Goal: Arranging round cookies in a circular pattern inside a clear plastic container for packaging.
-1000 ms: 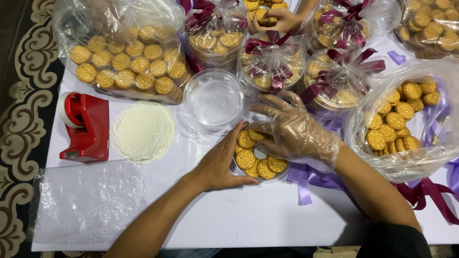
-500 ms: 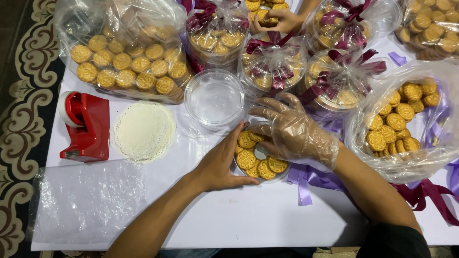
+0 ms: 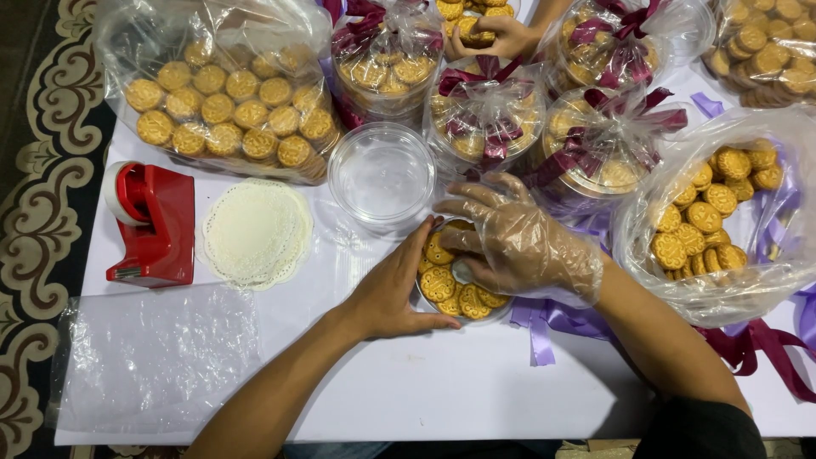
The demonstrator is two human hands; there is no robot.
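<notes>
A clear round container (image 3: 435, 316) of golden flower-shaped cookies (image 3: 439, 282) sits on the white table (image 3: 476, 391). My left hand (image 3: 393, 289), bare, cups the container's left rim. My right hand (image 3: 510, 242), in a clear plastic glove, rests on top of the cookies inside it, fingers spread. Whether it pinches a cookie is hidden by the glove.
An empty clear lid or tub (image 3: 382, 174), a white paper doily (image 3: 255, 231), a red tape dispenser (image 3: 153, 223) and a plastic sheet (image 3: 157, 357) lie left. Cookie bags (image 3: 225, 102) (image 3: 714, 225) and ribbon-tied tubs (image 3: 489, 115) crowd the back. Another person's hand (image 3: 489, 34) works at the top.
My gloved right hand has shifted slightly over the cookies; my left hand stays on the container's rim.
</notes>
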